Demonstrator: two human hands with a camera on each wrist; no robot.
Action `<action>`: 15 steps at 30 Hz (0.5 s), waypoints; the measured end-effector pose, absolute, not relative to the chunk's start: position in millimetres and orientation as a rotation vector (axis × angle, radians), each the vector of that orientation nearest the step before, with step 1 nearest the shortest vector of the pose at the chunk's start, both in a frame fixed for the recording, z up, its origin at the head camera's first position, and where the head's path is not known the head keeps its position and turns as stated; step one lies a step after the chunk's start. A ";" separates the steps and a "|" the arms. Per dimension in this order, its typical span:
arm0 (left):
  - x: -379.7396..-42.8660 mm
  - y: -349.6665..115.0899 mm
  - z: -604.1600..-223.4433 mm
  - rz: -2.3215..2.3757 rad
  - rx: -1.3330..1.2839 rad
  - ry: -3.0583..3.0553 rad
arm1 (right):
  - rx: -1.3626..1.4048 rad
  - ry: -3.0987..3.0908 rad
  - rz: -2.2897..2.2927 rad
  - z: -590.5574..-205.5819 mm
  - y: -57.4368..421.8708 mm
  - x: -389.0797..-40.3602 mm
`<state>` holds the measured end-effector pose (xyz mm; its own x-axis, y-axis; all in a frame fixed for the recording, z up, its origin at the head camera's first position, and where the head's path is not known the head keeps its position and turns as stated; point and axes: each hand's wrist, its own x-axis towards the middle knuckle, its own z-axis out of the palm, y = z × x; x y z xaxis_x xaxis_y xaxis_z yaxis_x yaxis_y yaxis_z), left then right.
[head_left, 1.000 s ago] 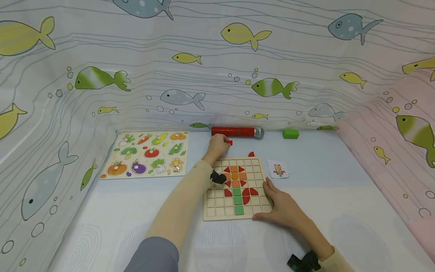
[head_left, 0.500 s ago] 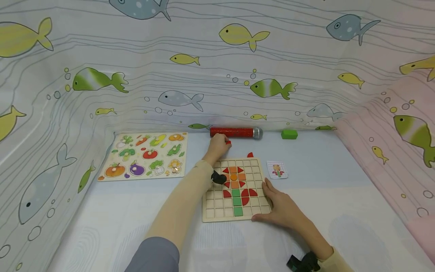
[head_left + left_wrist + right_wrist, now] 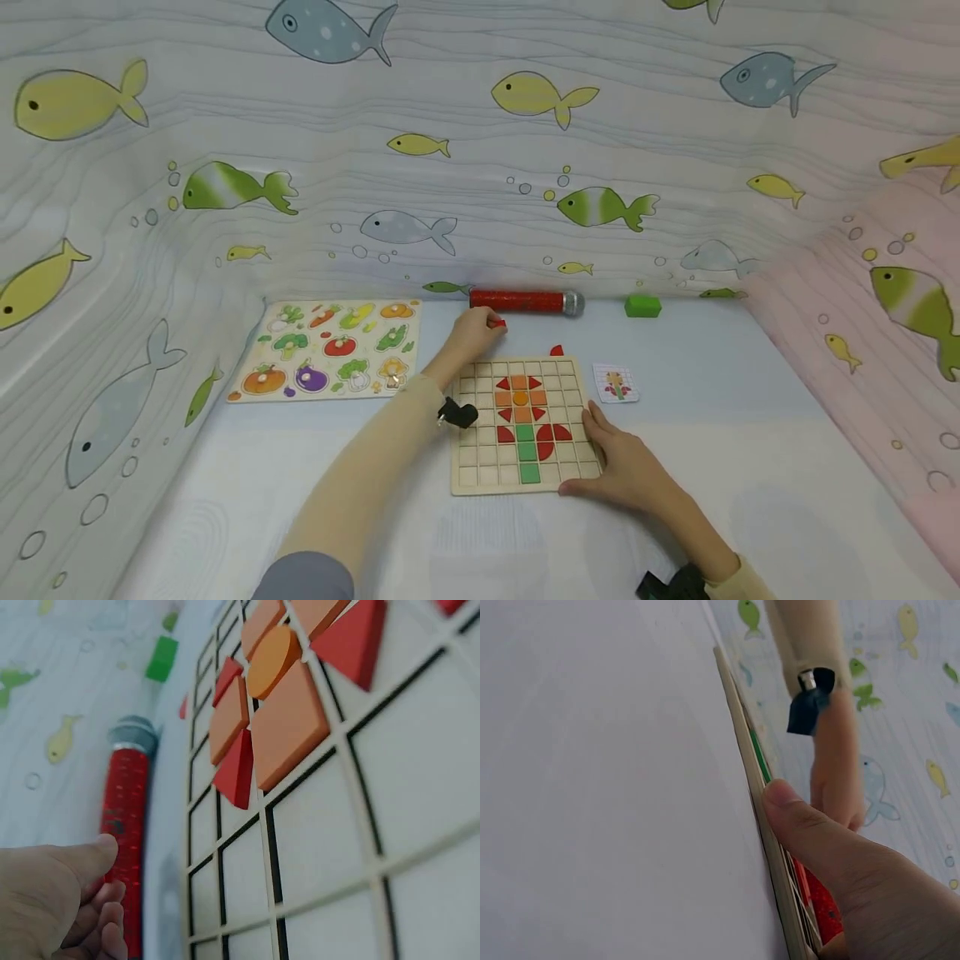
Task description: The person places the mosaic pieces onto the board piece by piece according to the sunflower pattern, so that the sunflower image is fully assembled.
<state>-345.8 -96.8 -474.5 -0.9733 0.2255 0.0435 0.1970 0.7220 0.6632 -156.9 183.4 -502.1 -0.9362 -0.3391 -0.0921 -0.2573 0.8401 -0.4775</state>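
A wooden grid board (image 3: 480, 467) lies on the pale surface and carries a flower made of red, orange and green tiles (image 3: 522, 414). My left hand (image 3: 474, 331) is just past the board's far edge, near a red glitter tube (image 3: 517, 299), and pinches a small red piece (image 3: 498, 323). In the left wrist view the thumb (image 3: 90, 855) points at the tube (image 3: 124, 817), and the piece is hidden. My right hand (image 3: 622, 462) rests on the board's near right corner, and its thumb (image 3: 810, 832) presses the board's edge (image 3: 754, 780).
Another loose red piece (image 3: 556, 351) lies beyond the board's far edge. A small pattern card (image 3: 615, 384) sits to the right. A green block (image 3: 642, 307) rests by the back wall. A vegetable peg puzzle (image 3: 330, 350) lies at the left. Fish-print fabric walls close three sides.
My left forearm has swung a little to the left, so the wrist strap is now off the board. The left hand still holds the red piece. The right hand has stayed put.
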 end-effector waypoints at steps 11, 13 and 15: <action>-249.1 -139.2 -460.5 1.206 0.419 2.889 | -0.473 2.866 -0.701 -504.4 185.1 -152.3; -231.6 -141.7 -461.5 1.209 0.438 2.885 | -0.482 2.867 -0.701 -503.0 184.8 -152.7; -215.1 -142.9 -462.8 1.218 0.454 2.863 | -0.488 2.863 -0.707 -501.9 184.0 -153.8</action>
